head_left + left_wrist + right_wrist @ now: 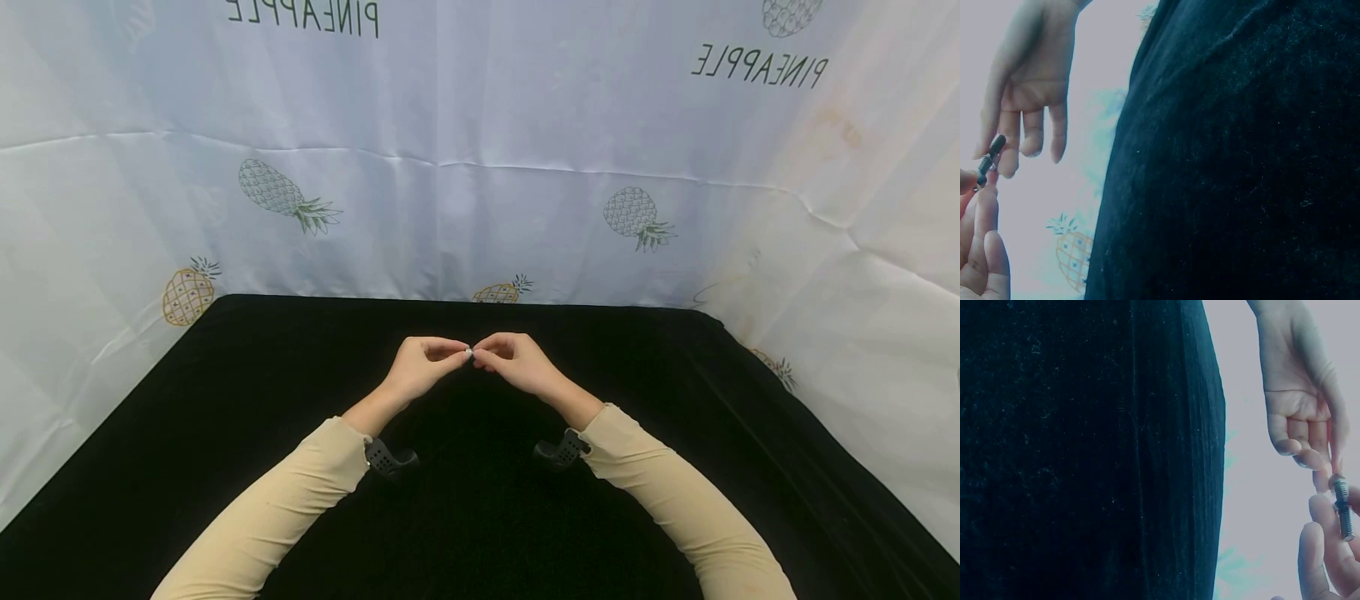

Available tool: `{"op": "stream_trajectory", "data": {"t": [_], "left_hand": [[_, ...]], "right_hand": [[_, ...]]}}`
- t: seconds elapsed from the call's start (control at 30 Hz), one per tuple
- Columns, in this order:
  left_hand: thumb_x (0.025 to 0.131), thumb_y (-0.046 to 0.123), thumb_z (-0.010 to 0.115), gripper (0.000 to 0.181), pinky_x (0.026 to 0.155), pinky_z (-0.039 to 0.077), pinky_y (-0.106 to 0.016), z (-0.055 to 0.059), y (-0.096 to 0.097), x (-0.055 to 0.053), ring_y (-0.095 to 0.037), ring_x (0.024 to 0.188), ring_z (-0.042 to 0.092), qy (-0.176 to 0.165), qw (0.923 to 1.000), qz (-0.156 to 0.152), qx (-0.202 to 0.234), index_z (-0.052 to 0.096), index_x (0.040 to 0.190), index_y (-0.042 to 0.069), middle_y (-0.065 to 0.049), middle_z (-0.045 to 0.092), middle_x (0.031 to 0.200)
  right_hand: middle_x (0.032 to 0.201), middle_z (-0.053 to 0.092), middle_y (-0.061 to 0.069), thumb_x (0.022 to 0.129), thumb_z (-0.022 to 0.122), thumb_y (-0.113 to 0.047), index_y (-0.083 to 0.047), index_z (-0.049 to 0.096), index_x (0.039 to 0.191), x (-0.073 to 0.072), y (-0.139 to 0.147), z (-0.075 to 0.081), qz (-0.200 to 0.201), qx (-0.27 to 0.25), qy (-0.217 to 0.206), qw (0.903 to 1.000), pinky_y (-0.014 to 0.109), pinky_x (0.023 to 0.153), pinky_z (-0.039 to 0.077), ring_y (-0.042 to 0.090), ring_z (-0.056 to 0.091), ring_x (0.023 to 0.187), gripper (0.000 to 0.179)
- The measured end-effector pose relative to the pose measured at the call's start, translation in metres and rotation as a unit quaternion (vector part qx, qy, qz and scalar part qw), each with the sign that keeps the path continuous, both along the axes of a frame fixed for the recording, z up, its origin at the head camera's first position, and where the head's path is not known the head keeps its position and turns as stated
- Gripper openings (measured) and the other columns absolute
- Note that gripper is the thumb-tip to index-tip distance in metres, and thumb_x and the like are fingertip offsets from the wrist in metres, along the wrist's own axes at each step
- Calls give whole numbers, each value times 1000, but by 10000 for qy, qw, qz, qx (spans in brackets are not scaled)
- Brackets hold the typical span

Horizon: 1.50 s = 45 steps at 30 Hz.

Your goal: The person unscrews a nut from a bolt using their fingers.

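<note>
Your left hand [418,367] and right hand [523,364] pinch a slim, threaded metallic rod [1344,512], cream sleeves [288,496] wrinkled, velvety black cloth [480,508] below, creased pineapple-print curtain [465,100] behind.

Left hand [415,367] and right hand [524,364] flank the bolt [1344,515] before the curtain [510,225]

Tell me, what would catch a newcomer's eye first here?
Probably the left grip and right grip meeting mid-view from the head camera, pinching a small threaded bolt between them. Next, the mirror-reversed PINEAPPLE lettering high on the white curtain behind, which contrasts sharply with the black cloth below.
</note>
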State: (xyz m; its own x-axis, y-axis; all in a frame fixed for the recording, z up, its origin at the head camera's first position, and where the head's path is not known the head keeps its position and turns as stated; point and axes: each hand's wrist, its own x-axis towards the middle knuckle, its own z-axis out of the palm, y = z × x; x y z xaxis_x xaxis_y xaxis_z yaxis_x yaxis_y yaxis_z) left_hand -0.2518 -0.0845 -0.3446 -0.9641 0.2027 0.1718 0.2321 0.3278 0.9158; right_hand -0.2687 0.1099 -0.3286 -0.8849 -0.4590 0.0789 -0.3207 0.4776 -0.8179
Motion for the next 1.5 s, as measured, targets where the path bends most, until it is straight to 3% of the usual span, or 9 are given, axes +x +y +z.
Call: {"op": "stream_trajectory", "data": {"t": [0.2,0.47,0.7,0.87,1.0,1.27,1.5], "left_hand": [[88,23,65,26,82,54,-32,0,0,1,-22,97,66,41,10000,-9,26,70,106,6,-13,70,108],[88,23,65,25,84,54,-33,1,0,1,-22,98,66,-1,10000,-20,50,70,106,6,-12,70,108],[88,23,65,26,82,54,-32,0,0,1,-21,98,65,-6,10000,7,50,70,106,6,-12,70,109],[89,23,64,26,82,54,-31,0,-1,1,-21,98,66,-3,10000,-42,75,69,107,6,-13,69,110],[89,23,64,25,84,54,-32,0,-1,1,-21,98,65,-30,10000,-56,77,69,107,6,-12,69,110],[88,23,65,25,82,54,-31,0,-1,1,-21,97,65,-39,10000,-5,89,69,106,6,-12,69,109],[89,23,64,26,83,54,-31,0,-1,1,-21,98,65,27,10000,-46,51,69,108,5,-13,69,110]], "right_hand": [[111,64,11,89,63,-20,-8,60,114,-2,1,-1,21,-40,270,9996,34,85,52,21,62,98,28],[104,68,12,95,54,-27,-7,63,111,0,-1,0,-105,9,-192,9998,36,86,53,30,64,99,27],[111,62,13,88,64,-17,-6,59,112,1,0,1,43,-72,373,9993,36,88,51,22,62,98,27],[112,63,16,93,57,-25,-6,56,119,0,1,0,35,-55,70,10000,38,88,51,27,61,100,33],[107,66,16,97,50,-28,-4,59,116,1,0,0,11,2,-279,9996,41,90,51,33,62,101,32],[113,62,14,89,62,-16,-5,59,113,1,0,0,67,-65,236,9997,36,87,52,25,62,100,27],[110,65,13,95,53,-28,-5,58,119,1,0,-1,-25,26,-158,9999,38,86,52,28,62,100,33]]}}
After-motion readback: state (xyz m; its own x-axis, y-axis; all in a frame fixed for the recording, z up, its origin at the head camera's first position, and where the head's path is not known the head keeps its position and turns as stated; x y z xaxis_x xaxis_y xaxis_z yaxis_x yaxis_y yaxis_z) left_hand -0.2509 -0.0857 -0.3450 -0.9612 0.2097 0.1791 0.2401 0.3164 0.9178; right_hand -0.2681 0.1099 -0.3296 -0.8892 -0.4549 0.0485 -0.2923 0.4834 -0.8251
